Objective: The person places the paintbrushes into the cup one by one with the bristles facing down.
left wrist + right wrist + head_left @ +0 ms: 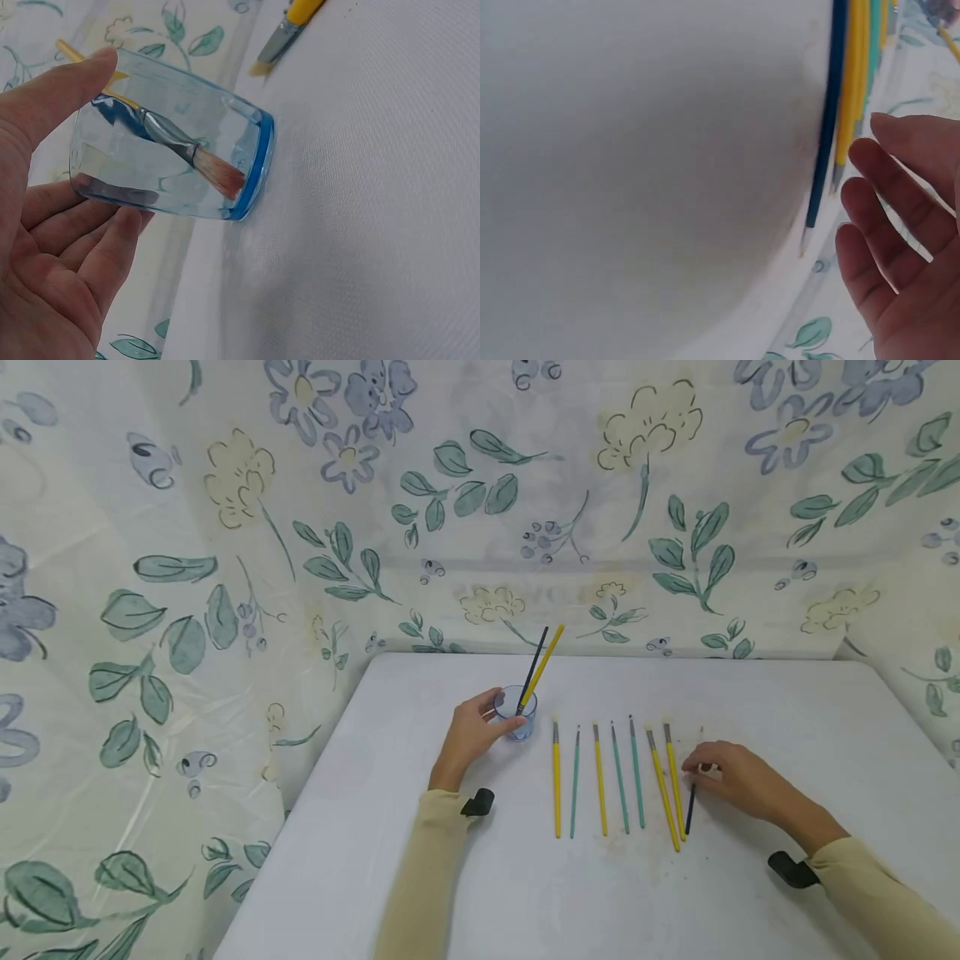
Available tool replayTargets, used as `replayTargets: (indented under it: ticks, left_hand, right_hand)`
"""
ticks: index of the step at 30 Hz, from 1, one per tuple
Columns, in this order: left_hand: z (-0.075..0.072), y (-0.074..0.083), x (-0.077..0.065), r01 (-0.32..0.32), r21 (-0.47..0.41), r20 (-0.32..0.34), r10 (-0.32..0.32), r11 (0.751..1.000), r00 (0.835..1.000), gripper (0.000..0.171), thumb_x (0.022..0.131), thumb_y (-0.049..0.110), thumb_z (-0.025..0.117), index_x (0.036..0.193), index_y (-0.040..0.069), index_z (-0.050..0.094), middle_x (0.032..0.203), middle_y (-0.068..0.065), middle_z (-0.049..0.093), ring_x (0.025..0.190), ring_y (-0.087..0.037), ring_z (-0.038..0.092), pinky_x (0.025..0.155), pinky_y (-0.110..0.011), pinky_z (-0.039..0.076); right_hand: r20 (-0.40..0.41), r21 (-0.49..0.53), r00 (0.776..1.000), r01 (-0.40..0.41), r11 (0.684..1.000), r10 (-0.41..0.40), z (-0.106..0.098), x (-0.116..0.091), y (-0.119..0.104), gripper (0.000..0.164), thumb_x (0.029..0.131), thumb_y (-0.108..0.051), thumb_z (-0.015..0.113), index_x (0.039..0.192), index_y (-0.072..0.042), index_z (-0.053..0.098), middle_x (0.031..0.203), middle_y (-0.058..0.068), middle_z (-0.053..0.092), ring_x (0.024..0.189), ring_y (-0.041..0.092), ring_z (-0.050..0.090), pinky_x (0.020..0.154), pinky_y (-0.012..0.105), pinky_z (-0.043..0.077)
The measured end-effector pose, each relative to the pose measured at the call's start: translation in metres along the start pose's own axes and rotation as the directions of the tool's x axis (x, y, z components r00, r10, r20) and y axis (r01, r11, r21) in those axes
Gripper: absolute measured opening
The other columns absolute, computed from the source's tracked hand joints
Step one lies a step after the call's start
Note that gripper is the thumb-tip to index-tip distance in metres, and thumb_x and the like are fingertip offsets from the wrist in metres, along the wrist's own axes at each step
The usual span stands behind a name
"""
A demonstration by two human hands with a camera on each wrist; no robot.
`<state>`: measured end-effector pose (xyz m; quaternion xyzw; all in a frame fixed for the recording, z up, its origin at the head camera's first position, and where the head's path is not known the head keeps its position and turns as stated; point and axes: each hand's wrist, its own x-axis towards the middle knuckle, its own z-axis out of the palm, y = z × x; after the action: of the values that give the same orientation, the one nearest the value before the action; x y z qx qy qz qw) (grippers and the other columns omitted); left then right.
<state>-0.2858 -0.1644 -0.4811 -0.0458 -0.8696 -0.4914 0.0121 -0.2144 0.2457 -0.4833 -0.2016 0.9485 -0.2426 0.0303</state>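
My left hand (472, 727) holds a clear blue-tinted cup (176, 184), thumb on one side and fingers on the other. Inside lean a yellow paintbrush (552, 647), bristles down with a reddish tint, and a thin dark brush (537, 653). Over to the right, my right hand (738, 781) hovers over a dark blue paintbrush (829, 112). Its fingers are loosely bent and apart from the shaft in the right wrist view. Just left of that brush lie two yellow paintbrushes (675, 785), bristles pointing to the far side.
Further along the row on the white table (337, 860) lie three teal brushes (637, 777) and more yellow brushes (557, 785). Small smudges mark the tabletop below them. A floral cloth (465, 560) hangs behind the table and along its left side.
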Motion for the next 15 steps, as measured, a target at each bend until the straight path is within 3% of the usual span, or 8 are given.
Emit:
replayTargets:
  ticks: [5, 15]
  left_hand:
    - [-0.0023, 0.0026, 0.0014, -0.005, -0.01, 0.007, 0.005, 1.0, 1.0, 0.08, 0.086, 0.036, 0.085, 0.152, 0.008, 0.051, 0.153, -0.013, 0.057, 0.143, -0.028, 0.055, 0.119, -0.039, 0.05]
    - [-0.0033, 0.0033, 0.0038, 0.005, -0.013, 0.011, -0.005, 1.0, 1.0, 0.08, 0.084, 0.036, 0.086, 0.151, 0.008, 0.052, 0.151, -0.014, 0.059, 0.142, -0.029, 0.056, 0.119, -0.039, 0.05]
  right_hand:
    - [0.002, -0.078, 0.998, 0.06, 0.995, -0.06, -0.0001, -0.0077, 0.0038, 0.018, 0.089, -0.004, 0.076, 0.105, -0.012, 0.079, 0.108, 0.004, 0.075, 0.107, 0.03, 0.07, 0.094, 0.053, 0.061]
    - [0.02, -0.314, 0.984, 0.172, 0.934, -0.175, 0.0007, -0.0093, 0.0025, 0.018, 0.081, -0.004, 0.084, 0.096, -0.013, 0.082, 0.101, -0.002, 0.074, 0.094, 0.017, 0.066, 0.082, 0.038, 0.064]
